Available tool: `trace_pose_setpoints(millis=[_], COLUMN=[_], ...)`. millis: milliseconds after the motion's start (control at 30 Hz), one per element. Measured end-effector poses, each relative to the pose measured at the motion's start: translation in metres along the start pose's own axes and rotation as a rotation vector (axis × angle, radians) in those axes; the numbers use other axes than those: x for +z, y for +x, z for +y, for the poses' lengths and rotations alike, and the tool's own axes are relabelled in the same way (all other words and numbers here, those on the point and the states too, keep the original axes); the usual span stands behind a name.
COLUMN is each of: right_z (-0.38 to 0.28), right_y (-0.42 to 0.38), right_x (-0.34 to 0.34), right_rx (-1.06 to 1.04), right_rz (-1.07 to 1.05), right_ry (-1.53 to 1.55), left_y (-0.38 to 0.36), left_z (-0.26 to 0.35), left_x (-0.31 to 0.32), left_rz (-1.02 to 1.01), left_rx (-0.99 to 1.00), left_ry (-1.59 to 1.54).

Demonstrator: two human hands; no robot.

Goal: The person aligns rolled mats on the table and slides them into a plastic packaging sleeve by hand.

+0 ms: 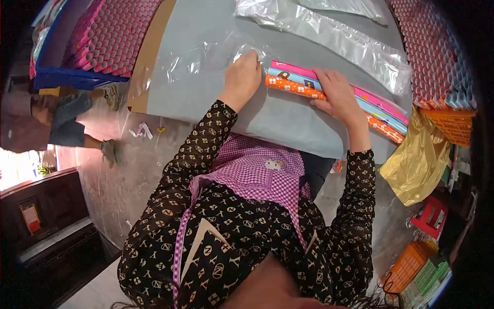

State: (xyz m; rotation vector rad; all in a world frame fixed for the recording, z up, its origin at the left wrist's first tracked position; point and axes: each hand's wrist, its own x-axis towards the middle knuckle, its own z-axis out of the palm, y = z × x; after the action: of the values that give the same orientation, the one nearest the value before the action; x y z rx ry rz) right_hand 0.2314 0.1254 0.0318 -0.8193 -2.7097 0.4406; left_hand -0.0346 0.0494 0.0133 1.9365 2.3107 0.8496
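On the table, my right hand [339,98] is closed over a bundle of paper rolls [296,87], with pink, light blue and orange patterns showing. The bundle slants down to the right, and its left ends point toward my left hand [243,80]. My left hand is closed, fingers curled, at the right end of a clear plastic sleeve [193,64] that lies flat to the left. The fingertips seem to grip the sleeve's edge, partly hidden by the hand. A small gap separates that hand from the roll ends.
More clear plastic sleeves [329,36] lie across the far side of the grey tabletop [288,121]. Stacked pink rolls fill a blue crate [82,77] at left; more rolls [437,62] stand at right. Gold sheeting [419,159] hangs by the right edge. Another person's leg [69,121] shows at left.
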Motion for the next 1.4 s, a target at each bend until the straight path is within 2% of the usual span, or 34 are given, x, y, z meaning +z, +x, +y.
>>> trace_pose_setpoints(millis=[333,567,667,767,800,900,1000,1067,1200,1267,1367,1400], right_z=[-0.002,0.002,-0.002,-0.005,-0.006,-0.009,-0.006,-0.007,-0.015,-0.014,-0.024,-0.022], right_y=[0.004,0.005,0.002,0.005,0.007,0.01,0.012,0.012,0.014,0.016,0.018,0.019], right_x=[0.002,0.009,0.007,0.009,0.007,0.001,0.003,0.004,0.004,0.012,0.013,0.014], right_rx=[0.023,0.02,0.018,0.048,0.02,0.022,0.004,-0.006,-0.05,-0.07,-0.042,-0.066], right_rz=[0.009,0.028,0.024,0.003,0.002,-0.041,-0.041,-0.012,-0.011,-0.051,-0.055,-0.027], right_ry=[-0.06,-0.072,-0.075,-0.059,-0.065,-0.048,-0.034,-0.021,-0.023,-0.037,-0.034,-0.031], left_y=[-0.013,-0.012,-0.013,-0.022,-0.023,-0.025,-0.031,-0.031,-0.029,-0.029,-0.025,-0.026], left_z=[0.004,0.013,0.021,0.017,0.019,0.021,0.023,0.025,0.026,0.024,0.036,0.032], left_x=[-0.009,-0.02,-0.025,-0.01,-0.011,-0.014,-0.015,-0.02,-0.02,-0.017,-0.031,-0.03], left_rz=[-0.086,-0.243,-0.237,-0.074,-0.165,-0.272,-0.201,-0.228,-0.235,-0.059,-0.239,-0.182], left_rx=[-0.011,-0.121,-0.146,-0.01,-0.07,-0.054,-0.018,-0.009,-0.05,0.085,-0.004,0.041], left_ry=[-0.222,-0.335,-0.365,-0.378,-0.356,-0.317,-0.319,-0.377,-0.278,-0.275,-0.186,-0.203])
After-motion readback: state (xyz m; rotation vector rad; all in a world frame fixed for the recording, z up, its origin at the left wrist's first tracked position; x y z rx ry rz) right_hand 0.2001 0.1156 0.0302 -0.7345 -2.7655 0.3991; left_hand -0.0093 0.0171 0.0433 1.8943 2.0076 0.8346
